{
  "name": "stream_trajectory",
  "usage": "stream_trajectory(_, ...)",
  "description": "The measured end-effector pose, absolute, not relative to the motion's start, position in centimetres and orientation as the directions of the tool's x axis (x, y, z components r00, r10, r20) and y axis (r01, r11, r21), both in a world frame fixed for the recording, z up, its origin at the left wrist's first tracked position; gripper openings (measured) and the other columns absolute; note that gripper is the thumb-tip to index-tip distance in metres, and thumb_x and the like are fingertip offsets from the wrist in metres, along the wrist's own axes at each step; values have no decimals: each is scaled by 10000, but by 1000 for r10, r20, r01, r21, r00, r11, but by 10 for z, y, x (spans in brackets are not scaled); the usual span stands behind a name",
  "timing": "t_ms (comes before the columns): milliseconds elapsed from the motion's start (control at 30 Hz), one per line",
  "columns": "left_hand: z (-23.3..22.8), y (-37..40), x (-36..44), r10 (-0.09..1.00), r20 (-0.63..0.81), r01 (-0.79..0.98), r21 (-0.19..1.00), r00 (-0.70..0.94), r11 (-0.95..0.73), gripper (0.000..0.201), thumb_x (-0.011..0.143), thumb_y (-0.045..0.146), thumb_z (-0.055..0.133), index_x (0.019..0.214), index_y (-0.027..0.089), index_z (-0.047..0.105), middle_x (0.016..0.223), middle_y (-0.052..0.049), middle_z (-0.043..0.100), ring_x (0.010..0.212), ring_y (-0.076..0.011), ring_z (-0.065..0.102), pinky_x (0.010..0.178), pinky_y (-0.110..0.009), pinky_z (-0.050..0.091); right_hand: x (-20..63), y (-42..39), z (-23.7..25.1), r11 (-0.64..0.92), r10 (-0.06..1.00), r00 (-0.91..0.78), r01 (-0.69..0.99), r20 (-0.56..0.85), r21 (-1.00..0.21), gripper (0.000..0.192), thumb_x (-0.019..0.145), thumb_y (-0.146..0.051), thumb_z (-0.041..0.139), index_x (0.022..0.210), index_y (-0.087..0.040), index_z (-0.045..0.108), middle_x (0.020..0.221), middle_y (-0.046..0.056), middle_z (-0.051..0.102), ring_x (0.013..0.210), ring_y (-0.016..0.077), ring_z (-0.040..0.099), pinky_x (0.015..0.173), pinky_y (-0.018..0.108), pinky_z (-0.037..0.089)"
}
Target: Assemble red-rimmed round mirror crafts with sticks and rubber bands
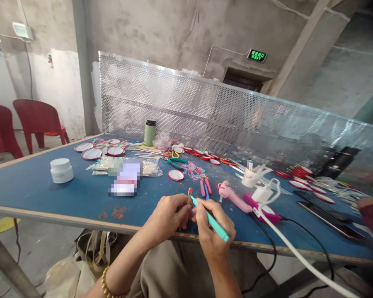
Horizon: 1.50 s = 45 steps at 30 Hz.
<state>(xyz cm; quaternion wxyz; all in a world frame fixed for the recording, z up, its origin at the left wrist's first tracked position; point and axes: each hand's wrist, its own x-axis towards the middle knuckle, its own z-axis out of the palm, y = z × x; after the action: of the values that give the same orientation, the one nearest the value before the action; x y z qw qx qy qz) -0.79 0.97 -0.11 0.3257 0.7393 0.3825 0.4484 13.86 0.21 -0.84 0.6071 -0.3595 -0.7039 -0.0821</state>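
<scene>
Right hand (214,231) grips teal pen (210,219), tip aimed at 10 o'clock. Left hand (169,215) pinches small red-tipped piece (190,193), tip just beside it, over near table (49,194) edge. White jar (61,170) at 9 o'clock, well apart. Pink fan (233,194) and white charger (262,193) at 2 o'clock. Green flask (149,133) at 12 o'clock, far side.

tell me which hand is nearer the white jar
Left. The left hand sits right of and nearer than the white jar; the right hand is farther right still.
</scene>
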Motion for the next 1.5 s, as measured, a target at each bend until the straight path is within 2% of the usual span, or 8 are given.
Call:
stream_trajectory(333, 0, 9, -8, 857, 413, 267, 827, 307, -495, 213, 907, 183, 434, 735, 195, 560, 560, 52, 589, 514, -88, 534, 576, -182, 380, 139, 3, -11, 718, 400, 25, 613, 916, -330, 114, 924, -186, 554, 889, -183, 663, 700, -4, 703, 594, 128, 682, 603, 223, 526)
stream_trajectory(533, 0, 10, -8, 859, 411, 274, 826, 304, -492, 219, 905, 185, 438, 719, 194, 552, 548, 53, 586, 514, -87, 535, 577, -181, 378, 138, 2, -8, 736, 379, -7, 609, 925, -296, 108, 920, -177, 550, 896, -182, 655, 698, -8, 699, 557, 121, 669, 581, 222, 521)
stream_trajectory(867, -2, 10, -8, 855, 419, 276, 820, 306, -501, 220, 909, 187, 436, 727, 198, 560, 555, 52, 591, 514, -88, 534, 567, -184, 371, 139, 3, -10, 718, 396, 6, 621, 918, -313, 121, 921, -187, 545, 893, -182, 662, 718, 6, 714, 604, 136, 690, 591, 229, 526)
stream_trajectory(1500, 0, 10, -8, 853, 415, 268, 824, 316, -500, 222, 919, 209, 420, 744, 192, 556, 569, 40, 584, 521, -99, 533, 575, -194, 386, 138, 2, -9, 708, 403, 5, 631, 915, -315, 124, 934, -197, 540, 890, -183, 656, 683, 3, 697, 570, 135, 673, 587, 242, 536)
